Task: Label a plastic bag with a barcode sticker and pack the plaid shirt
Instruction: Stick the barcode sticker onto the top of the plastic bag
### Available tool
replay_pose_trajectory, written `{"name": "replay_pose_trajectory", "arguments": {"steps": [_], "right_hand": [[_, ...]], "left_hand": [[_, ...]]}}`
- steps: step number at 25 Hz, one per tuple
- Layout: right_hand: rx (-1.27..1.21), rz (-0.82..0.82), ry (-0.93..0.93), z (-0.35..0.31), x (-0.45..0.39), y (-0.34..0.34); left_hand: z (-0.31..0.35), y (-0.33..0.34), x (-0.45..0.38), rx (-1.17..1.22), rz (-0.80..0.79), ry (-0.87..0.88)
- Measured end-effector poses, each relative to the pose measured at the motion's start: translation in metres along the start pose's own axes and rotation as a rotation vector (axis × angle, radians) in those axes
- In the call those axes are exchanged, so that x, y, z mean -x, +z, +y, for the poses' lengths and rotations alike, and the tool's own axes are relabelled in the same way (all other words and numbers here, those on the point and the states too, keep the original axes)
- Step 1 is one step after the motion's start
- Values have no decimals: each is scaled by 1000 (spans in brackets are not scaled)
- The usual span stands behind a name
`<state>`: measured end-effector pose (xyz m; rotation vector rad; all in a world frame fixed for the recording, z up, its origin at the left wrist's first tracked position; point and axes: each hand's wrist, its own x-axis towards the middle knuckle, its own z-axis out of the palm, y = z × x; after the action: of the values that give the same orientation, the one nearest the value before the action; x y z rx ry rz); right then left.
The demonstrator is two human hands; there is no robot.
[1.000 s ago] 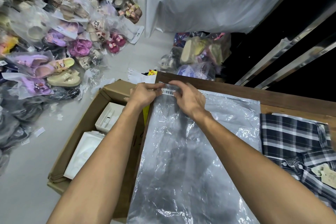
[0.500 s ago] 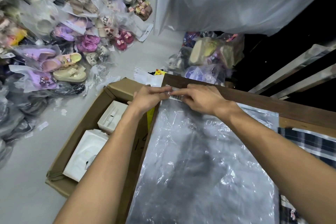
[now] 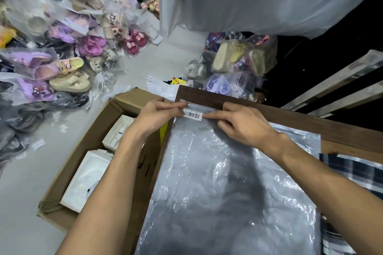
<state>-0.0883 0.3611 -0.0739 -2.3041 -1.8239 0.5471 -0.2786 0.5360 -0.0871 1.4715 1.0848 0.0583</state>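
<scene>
A clear plastic bag (image 3: 228,182) lies flat on the brown wooden table (image 3: 290,122). A white barcode sticker (image 3: 192,114) sits near the bag's top left corner, just under the seal strip. My left hand (image 3: 157,117) pinches the bag's corner at the sticker's left end. My right hand (image 3: 240,124) rests on the bag with its index finger laid flat along the strip, the fingertip touching the sticker's right end. The dark plaid shirt (image 3: 352,174) lies at the table's right edge, partly cut off by the frame.
An open cardboard box (image 3: 83,163) with white trays stands on the floor left of the table. Bagged sandals and slippers (image 3: 62,51) pile up at the left, more bags (image 3: 238,64) beyond the table. A grey sheet (image 3: 259,0) hangs behind.
My right hand has slid to the right off the sticker, so the barcode now shows in full. My left hand stays at the bag's corner. The view has shifted, showing less of the shirt.
</scene>
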Motion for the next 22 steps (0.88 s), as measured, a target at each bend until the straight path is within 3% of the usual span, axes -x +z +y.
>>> {"name": "replay_pose_trajectory", "arguments": {"steps": [5,13,22], "right_hand": [[-24,-8,28,-3,-3,-4],[229,181,-140,-52,-18,16],[342,204,-84,-13,12,12]], "left_hand": [[12,-6,4,-77,-139,0],[16,-14,5,-96,-211,-58],[18,-12,9,-111,-202,-79]]}}
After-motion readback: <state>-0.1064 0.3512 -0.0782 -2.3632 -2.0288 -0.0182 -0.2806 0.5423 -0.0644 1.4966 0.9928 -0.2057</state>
